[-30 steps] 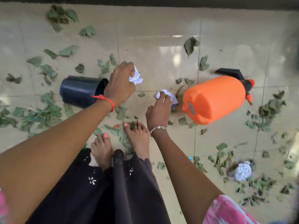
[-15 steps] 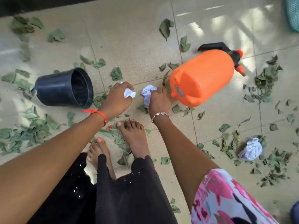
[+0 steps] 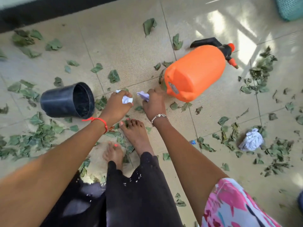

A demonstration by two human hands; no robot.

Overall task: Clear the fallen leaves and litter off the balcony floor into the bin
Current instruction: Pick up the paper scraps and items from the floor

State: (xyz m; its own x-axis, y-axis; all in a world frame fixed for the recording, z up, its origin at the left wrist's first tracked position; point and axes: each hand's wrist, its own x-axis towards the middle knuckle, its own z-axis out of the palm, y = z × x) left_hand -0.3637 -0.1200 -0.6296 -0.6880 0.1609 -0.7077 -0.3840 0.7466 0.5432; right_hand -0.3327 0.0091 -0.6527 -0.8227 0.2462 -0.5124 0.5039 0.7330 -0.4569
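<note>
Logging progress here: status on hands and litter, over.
Left hand grips a paper wad; right hand grips a second wad. Third crumpled paper and leaves on floor. Orange sprayer lies beside right hand.

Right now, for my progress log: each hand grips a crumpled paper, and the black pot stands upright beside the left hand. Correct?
No. In the head view the black pot lies on its side beside the left hand; that hand and the right hand each grip crumpled paper.
</note>
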